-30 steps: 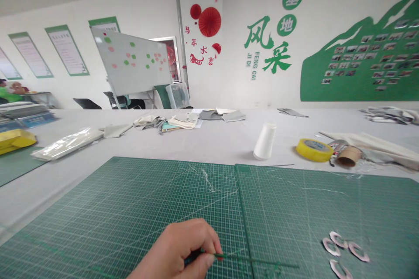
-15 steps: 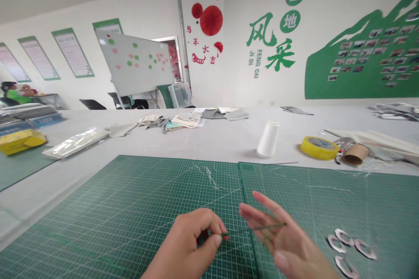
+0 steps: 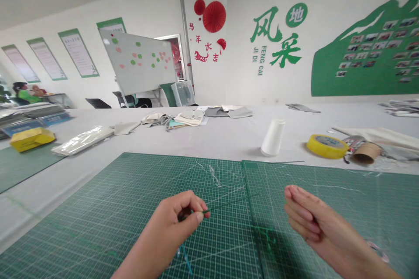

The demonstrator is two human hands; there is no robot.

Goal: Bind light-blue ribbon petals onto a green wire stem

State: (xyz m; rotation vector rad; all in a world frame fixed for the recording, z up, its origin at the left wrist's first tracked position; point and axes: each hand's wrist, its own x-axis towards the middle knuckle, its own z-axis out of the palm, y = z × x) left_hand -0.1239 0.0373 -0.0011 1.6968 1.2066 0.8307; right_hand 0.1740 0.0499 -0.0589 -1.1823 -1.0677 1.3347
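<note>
My left hand (image 3: 178, 216) is closed in a pinch on a green thread (image 3: 234, 202), with a short, thicker green bit sticking out past the thumb. A thin light-blue strip (image 3: 186, 261) shows below that wrist. To the right, my right hand (image 3: 309, 216) is raised with its fingertips pressed together. The thread stretches toward those fingertips, though its last stretch is too faint to follow. A loose tangle of bright green thread (image 3: 269, 239) appears between the hands, over the green cutting mat (image 3: 131, 209). Behind my right wrist, a pale pink curved piece (image 3: 378, 250) is partly hidden.
Beyond the mats stand a white thread cone (image 3: 273, 137), a yellow tape roll (image 3: 327, 146) and a cardboard tube (image 3: 366, 153). Fabric pieces (image 3: 191, 117) lie farther back. At left are a clear plastic packet (image 3: 83, 140) and a yellow packet (image 3: 32, 139). White thread scraps (image 3: 214, 176) lie on the mat.
My right hand has gone from open, with the green thread across its fingers, to a closed pinch farther right and higher. My left hand has shifted left, widening the gap.
</note>
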